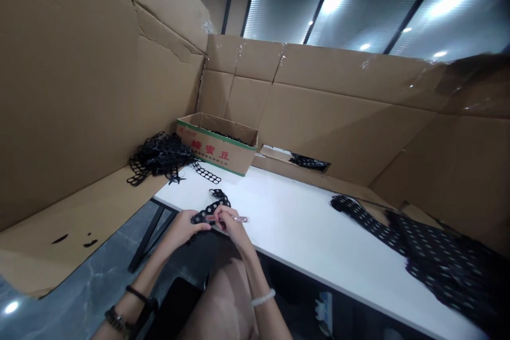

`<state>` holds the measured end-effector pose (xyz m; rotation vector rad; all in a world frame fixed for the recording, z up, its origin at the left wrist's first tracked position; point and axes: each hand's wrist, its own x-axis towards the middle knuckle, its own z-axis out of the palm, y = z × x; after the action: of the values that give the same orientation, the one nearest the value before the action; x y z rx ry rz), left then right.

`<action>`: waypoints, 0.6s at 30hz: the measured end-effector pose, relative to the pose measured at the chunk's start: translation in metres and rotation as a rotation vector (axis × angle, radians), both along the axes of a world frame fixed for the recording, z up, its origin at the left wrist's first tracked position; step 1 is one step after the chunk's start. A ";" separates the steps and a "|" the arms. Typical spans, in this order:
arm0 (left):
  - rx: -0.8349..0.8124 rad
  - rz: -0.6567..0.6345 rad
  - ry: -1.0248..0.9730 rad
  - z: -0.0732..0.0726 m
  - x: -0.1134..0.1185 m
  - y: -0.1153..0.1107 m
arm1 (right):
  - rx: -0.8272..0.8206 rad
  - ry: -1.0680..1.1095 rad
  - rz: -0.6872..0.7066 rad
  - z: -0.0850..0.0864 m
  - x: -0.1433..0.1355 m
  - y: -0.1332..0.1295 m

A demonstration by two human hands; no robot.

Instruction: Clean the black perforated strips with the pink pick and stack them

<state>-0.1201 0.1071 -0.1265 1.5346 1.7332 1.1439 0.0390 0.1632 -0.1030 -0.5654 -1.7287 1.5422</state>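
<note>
1. My left hand point(187, 227) pinches the near left end of a limp black strip patterned with pale round spots point(213, 209), thumb lying along its near side.
2. My right hand point(230, 221) grips a slim, translucent pinkish pen-like tool point(241, 219) in bent fingers, its reddish tip over the strip.
3. That strip lies at the near left edge of the smooth white tabletop point(287, 212), curling away to a crumpled far end (I cannot tell whether its spots are holes or print).
4. Far left, a tangled heap of black linked rings point(161, 154) lies against the brown cardboard side wall point(99, 74), one flat length trailing onto the table.
5. Just beside the heap stands a long brown cardboard box with green edging and red characters point(211, 151), more black material inside.
6. On the right, a loose, fabric-like black spotted mass point(446, 255) spreads over the table, a narrower piece reaching left.
7. A white beaded bracelet point(263, 297) circles my right wrist.
</note>
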 end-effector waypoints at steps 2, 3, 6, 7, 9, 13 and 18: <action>0.024 -0.028 0.006 0.003 -0.001 -0.003 | 0.079 -0.051 -0.082 -0.003 -0.001 -0.004; 0.040 -0.067 -0.004 0.005 -0.003 -0.004 | 0.133 -0.087 -0.129 -0.005 -0.001 -0.006; 0.060 -0.223 -0.057 0.008 -0.009 -0.007 | 0.321 -0.193 -0.249 -0.011 -0.002 -0.011; 0.056 -0.255 -0.063 0.008 -0.011 -0.007 | 0.392 -0.212 -0.274 -0.014 -0.002 -0.013; 0.039 -0.245 -0.035 0.008 -0.014 -0.006 | 0.524 -0.232 -0.305 -0.017 -0.003 -0.016; 0.018 -0.149 0.056 0.003 -0.012 -0.005 | 0.619 -0.242 -0.330 -0.020 -0.004 -0.022; -0.145 -0.072 0.118 0.004 -0.003 -0.009 | 0.595 -0.214 -0.338 -0.020 -0.004 -0.023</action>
<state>-0.1227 0.0982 -0.1221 1.5894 1.7805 0.8879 0.0354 0.1405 -0.1227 -0.6788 -2.0079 0.7009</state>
